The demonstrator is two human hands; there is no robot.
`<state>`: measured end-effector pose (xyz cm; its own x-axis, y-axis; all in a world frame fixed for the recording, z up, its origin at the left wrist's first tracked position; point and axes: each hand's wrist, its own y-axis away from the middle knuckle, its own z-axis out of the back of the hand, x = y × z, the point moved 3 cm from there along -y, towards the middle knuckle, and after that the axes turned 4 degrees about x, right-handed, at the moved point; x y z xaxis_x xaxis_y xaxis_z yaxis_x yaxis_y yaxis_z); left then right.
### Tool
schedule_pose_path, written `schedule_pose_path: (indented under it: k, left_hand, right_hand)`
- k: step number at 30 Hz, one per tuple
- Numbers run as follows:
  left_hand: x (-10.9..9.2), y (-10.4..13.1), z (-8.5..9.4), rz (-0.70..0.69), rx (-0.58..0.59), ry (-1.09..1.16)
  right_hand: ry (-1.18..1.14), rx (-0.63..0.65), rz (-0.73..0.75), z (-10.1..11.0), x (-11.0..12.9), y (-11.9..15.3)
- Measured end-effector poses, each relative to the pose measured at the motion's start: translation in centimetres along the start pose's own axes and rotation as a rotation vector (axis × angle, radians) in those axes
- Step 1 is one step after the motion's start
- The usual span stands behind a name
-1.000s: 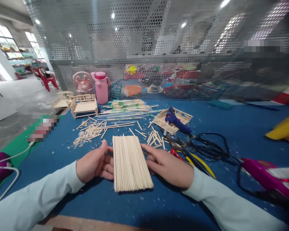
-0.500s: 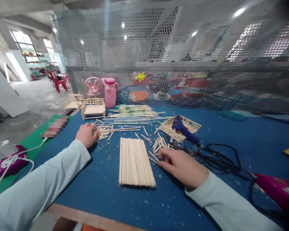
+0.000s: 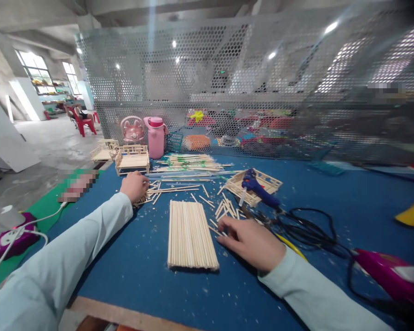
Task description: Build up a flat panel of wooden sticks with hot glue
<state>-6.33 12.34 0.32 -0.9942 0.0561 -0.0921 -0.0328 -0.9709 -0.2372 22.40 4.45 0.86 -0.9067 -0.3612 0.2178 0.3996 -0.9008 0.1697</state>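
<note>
A flat panel of wooden sticks laid side by side (image 3: pixel 192 235) lies on the blue table (image 3: pixel 152 294). To its left and farther back, my left hand (image 3: pixel 134 187) is at a pile of loose sticks (image 3: pixel 155 193), fingers bent; whether they hold a stick is hidden. My right hand (image 3: pixel 250 241) rests just right of the panel with thumb and forefinger curved and apart, beside short cut sticks (image 3: pixel 227 207). Nothing clear shows between those fingers. Behind it, a blue glue gun (image 3: pixel 260 188) lies on a stick frame (image 3: pixel 274 180).
Two small stick-built pieces stand back left, the nearer one (image 3: pixel 133 161) beside a pink bottle (image 3: pixel 156 140). Bundled sticks (image 3: pixel 191 162) lie before a perforated metal screen (image 3: pixel 200 69). Black cable (image 3: pixel 310 230) and a purple power strip (image 3: pixel 386 271) are on the right.
My left hand has moved slightly right and back, farther over the loose sticks. My right hand stays beside the panel. The view has shifted a little.
</note>
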Motion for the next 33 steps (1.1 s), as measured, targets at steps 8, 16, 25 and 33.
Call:
schedule_pose_path:
  k: [8,16,25,33]
  left_hand:
    - [-2.9,1.0,-0.3,-0.253,0.086,-0.028]
    - [-2.7,1.1,-0.8,-0.268,0.085,-0.141]
    - [-2.5,1.2,-1.1,-0.248,-0.041,-0.193]
    - [-1.8,1.2,-1.0,-0.152,-0.139,-0.106]
  right_hand:
    - [0.002,-0.004,0.023,-0.5,-0.3,-0.1]
    - [-0.038,0.0,0.021,-0.2,-0.1,0.0]
    - [-0.149,0.262,0.233,0.2,1.9,2.6]
    - [0.06,0.083,0.211,-1.9,3.8,2.1]
